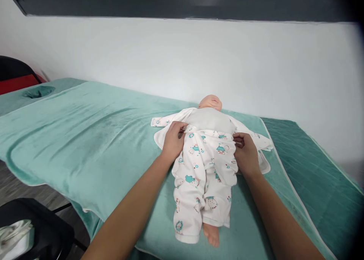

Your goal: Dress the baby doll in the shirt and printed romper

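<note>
A baby doll (211, 102) lies on its back, head toward the wall, on a bed. White printed baby pants (204, 169) cover its legs up to the waist; one foot (211, 235) shows below a cuff, the other is hidden. A white baby jacket (163, 122) lies spread open beneath its grey-white torso (209, 119). My left hand (174, 139) pinches the pants' waistband at the left hip. At the right hip, the fingers of my right hand (246, 152) are closed on the waistband's other side.
Under the doll, a light green blanket (85, 138) spreads over the bed, with a darker green cover (318, 180) at right. A white wall (142, 55) stands behind. Lower left is a black chair (54, 226) holding white items (17, 237); a red and black chair (17, 76) stands far left.
</note>
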The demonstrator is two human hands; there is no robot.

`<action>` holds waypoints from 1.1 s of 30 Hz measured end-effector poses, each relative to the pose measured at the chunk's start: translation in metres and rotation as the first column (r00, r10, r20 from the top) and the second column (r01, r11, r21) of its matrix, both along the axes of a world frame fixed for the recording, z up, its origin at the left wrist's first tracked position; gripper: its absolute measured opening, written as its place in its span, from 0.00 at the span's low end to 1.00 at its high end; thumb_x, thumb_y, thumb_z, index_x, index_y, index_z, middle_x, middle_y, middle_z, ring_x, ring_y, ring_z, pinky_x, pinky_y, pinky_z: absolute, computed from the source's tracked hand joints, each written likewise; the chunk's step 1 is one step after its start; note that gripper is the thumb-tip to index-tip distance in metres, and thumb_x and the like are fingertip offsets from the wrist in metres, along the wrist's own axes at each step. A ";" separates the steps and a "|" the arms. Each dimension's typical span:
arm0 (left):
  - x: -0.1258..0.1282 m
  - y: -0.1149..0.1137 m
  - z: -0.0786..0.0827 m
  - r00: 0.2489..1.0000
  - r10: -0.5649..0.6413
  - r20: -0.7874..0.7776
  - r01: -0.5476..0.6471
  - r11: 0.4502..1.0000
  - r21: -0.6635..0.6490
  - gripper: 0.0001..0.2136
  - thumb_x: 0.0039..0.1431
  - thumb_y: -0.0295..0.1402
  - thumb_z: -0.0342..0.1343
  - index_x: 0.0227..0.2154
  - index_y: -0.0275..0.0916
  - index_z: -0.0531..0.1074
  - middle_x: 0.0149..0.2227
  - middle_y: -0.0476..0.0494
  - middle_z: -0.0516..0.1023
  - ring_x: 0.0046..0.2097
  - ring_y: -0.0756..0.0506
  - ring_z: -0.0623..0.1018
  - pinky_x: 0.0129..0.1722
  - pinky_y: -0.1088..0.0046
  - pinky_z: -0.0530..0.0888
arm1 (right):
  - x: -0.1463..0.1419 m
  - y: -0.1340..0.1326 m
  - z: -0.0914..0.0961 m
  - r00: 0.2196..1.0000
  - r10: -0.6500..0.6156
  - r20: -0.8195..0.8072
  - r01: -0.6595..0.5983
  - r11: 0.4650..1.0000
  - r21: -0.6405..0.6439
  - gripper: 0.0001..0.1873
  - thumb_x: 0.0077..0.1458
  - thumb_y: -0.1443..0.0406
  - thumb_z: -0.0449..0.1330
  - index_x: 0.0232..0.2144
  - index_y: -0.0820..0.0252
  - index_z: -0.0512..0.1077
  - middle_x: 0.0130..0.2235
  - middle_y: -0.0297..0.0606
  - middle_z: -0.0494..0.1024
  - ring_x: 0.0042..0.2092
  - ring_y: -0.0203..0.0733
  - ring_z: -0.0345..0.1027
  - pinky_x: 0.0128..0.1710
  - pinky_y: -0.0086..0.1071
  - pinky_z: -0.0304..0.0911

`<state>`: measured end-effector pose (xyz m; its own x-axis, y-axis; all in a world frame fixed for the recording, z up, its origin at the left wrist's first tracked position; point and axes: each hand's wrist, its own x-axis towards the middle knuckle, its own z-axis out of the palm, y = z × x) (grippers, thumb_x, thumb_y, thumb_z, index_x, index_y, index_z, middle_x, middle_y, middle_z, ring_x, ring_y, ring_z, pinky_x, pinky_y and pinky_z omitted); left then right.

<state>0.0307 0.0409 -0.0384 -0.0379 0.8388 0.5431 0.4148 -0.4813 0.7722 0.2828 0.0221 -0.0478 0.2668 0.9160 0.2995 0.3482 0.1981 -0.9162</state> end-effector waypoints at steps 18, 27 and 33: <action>0.000 -0.001 0.007 0.985 -0.112 -0.130 0.131 0.981 0.146 0.10 0.66 0.33 0.50 0.43 0.41 0.75 0.44 0.43 0.76 0.48 0.46 0.75 0.51 0.67 0.71 | 0.004 -0.005 0.026 0.889 0.220 0.401 -0.311 0.933 0.178 0.12 0.54 0.59 0.66 0.38 0.52 0.67 0.42 0.36 0.68 0.46 0.45 0.63 0.49 0.43 0.60; 0.006 0.025 0.009 0.977 -0.183 0.107 0.205 0.947 -0.247 0.12 0.66 0.38 0.46 0.31 0.39 0.69 0.34 0.49 0.73 0.38 0.47 0.71 0.40 0.72 0.66 | -0.006 0.014 0.039 0.752 0.293 0.591 -0.452 0.881 0.138 0.13 0.63 0.61 0.55 0.27 0.55 0.58 0.39 0.35 0.72 0.43 0.44 0.63 0.46 0.39 0.56; 0.005 0.054 -0.002 0.945 -0.121 0.303 0.243 0.882 -0.404 0.11 0.63 0.37 0.49 0.26 0.39 0.63 0.27 0.50 0.65 0.31 0.49 0.64 0.33 0.72 0.63 | -0.019 0.052 0.056 0.834 0.275 0.479 -0.253 0.961 -0.112 0.17 0.61 0.55 0.56 0.25 0.55 0.56 0.24 0.27 0.60 0.27 0.36 0.53 0.28 0.33 0.50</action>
<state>0.0354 0.0948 -0.0406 0.0494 0.9917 0.1187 0.1071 -0.1234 0.9866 0.2640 0.0740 0.0082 -0.1560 0.9456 0.2856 0.6903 0.3112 -0.6532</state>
